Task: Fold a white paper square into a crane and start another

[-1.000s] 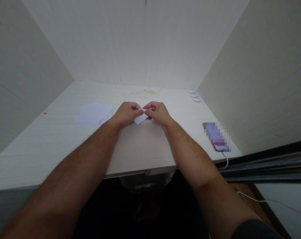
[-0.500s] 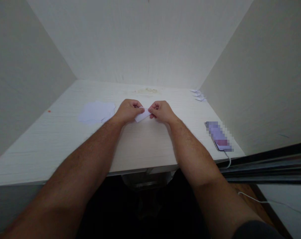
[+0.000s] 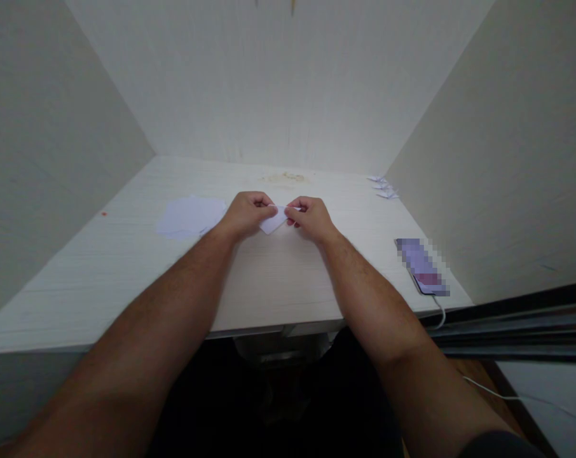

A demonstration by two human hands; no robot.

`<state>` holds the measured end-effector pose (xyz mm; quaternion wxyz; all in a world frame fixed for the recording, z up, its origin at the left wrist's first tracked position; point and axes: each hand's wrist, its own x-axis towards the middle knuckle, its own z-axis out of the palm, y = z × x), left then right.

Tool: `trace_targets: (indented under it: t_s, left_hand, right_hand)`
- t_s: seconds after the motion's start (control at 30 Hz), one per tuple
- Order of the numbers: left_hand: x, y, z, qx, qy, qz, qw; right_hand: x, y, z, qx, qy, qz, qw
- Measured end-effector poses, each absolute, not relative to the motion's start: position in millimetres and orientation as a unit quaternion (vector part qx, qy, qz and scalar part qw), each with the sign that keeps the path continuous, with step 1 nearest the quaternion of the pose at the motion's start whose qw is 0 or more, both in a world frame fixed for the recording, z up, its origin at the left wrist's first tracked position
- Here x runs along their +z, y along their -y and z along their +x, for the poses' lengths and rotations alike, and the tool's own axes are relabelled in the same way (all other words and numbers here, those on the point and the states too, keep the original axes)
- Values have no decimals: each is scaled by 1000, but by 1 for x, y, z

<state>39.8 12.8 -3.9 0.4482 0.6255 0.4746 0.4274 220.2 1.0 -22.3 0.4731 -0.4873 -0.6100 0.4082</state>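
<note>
A small folded piece of white paper [image 3: 272, 224] is held between my two hands above the middle of the desk. My left hand [image 3: 250, 213] pinches its left part, thumb on top. At its right end, my right hand [image 3: 311, 217] grips the paper between thumb and fingers. The paper's lower corner points toward me. Parts of its upper edge are covered by my thumbs and fingers. To the left of my left hand lies a loose stack of white paper sheets [image 3: 190, 215] with uneven edges.
Several small folded paper pieces [image 3: 383, 187] lie at the desk's back right corner. A phone [image 3: 421, 267], its screen blurred out, rests near the right edge with a white cable [image 3: 441, 312] attached. Walls enclose the white desk [image 3: 278, 280] on three sides. A brownish stain [image 3: 292, 177] marks its back.
The view has shifted slightly. Both hands keep their pinch on the paper, and its visible part now looks more pointed at the bottom.
</note>
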Motion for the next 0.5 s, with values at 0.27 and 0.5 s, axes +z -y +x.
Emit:
trace_targets:
  t_s: [0.27,0.5]
  left_hand:
    - [-9,-15,40,423,-459,648,436]
    - [-8,-13,46,452,-452,623,450]
  right_hand:
    - [-24,-2,220,344,635,-487,491]
    - [-24,0,217,323,661,-475,483]
